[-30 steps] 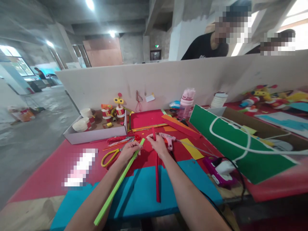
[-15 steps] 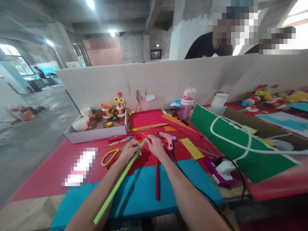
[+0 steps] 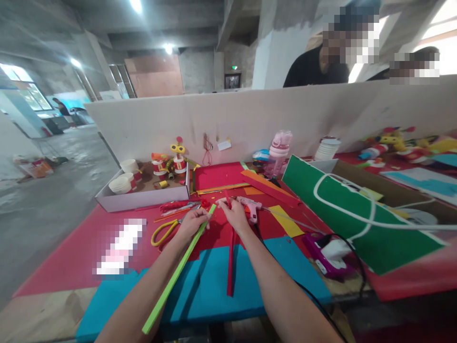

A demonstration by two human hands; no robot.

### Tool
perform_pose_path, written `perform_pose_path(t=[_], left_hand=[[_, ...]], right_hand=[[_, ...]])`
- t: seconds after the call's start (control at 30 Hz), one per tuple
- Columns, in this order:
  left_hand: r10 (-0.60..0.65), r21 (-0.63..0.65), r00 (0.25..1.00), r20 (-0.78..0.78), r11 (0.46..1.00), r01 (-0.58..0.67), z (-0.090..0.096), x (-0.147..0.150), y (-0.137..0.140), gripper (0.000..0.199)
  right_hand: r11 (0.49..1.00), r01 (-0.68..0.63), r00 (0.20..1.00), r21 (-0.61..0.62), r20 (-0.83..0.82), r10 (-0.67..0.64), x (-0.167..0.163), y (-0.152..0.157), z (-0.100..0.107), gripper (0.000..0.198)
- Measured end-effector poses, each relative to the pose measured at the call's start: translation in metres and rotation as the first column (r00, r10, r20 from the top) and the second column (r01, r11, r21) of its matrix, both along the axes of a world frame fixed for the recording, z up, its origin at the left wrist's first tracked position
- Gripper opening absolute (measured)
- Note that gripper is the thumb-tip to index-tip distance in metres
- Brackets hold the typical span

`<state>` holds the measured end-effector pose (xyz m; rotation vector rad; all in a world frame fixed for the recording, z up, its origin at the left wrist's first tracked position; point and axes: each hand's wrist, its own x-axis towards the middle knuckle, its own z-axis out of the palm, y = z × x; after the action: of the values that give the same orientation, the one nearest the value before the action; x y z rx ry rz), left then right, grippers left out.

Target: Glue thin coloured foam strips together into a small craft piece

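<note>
A long lime-green paper strip (image 3: pixel 179 269) is pinched near its far end by my left hand (image 3: pixel 194 223) and slants down over my left forearm. My right hand (image 3: pixel 233 214) is closed around a red strip (image 3: pixel 231 271); its tip shows above the fingers and its lower part lies toward me over the blue sheet (image 3: pixel 203 290). A small gap separates the two strips at their far ends. Just right of my right hand rests a pink glue gun (image 3: pixel 250 208). Yellow-handled scissors (image 3: pixel 164 233) lie left of my left hand.
At the back left a white box (image 3: pixel 143 200) holds paper cups and small cup figures. To the right stand a green-sided box (image 3: pixel 342 219) with a white cable and a purple power strip (image 3: pixel 326 262). A pink bottle (image 3: pixel 278 152) is near the partition (image 3: pixel 243 114).
My right hand has moved a little right, away from the green strip's tip. The red strip's tip now sticks up above my fingers, and its lower end has swung slightly left.
</note>
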<state>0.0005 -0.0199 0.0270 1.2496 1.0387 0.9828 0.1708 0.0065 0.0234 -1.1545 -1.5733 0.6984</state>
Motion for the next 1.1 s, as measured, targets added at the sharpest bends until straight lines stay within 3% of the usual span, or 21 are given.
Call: perform_pose_path(t=[0.13, 0.4, 0.57, 0.67, 0.8, 0.97, 1.1], left_hand=[[0.03, 0.005, 1.0, -0.008, 1.0, -0.03, 0.004, 0.002, -0.002, 0.03], [0.018, -0.008, 1.0, -0.001, 1.0, -0.018, 0.0, 0.002, -0.001, 0.03], [-0.001, -0.016, 1.0, -0.008, 1.0, 0.001, -0.002, 0.002, 0.0, 0.03], [-0.026, -0.021, 0.999, -0.022, 0.999, 0.025, -0.001, 0.001, 0.0, 0.029], [-0.029, -0.017, 1.0, -0.008, 0.999, 0.029, 0.001, -0.001, 0.0, 0.028], [0.013, -0.021, 1.0, 0.015, 1.0, -0.013, 0.002, -0.002, 0.0, 0.03], [0.013, -0.018, 1.0, 0.012, 1.0, -0.013, 0.001, -0.002, 0.0, 0.032]], right_hand=[[0.999, -0.046, 0.996, 0.027, 0.08, 0.044, -0.002, -0.006, 0.005, 0.023], [0.986, -0.032, 0.937, 0.164, 0.348, -0.027, -0.004, -0.001, -0.006, 0.018], [0.986, -0.068, 0.908, 0.152, 0.419, -0.002, -0.007, 0.001, -0.015, 0.015], [0.989, -0.01, 0.902, 0.146, 0.428, -0.054, -0.005, 0.001, -0.013, 0.015], [0.99, 0.118, 0.944, 0.077, 0.3, -0.136, 0.003, 0.003, -0.006, 0.018], [0.996, 0.078, 0.996, -0.034, -0.048, -0.08, 0.006, 0.006, -0.005, 0.018], [0.994, 0.055, 0.98, -0.099, -0.186, -0.073, 0.002, 0.005, -0.007, 0.025]])
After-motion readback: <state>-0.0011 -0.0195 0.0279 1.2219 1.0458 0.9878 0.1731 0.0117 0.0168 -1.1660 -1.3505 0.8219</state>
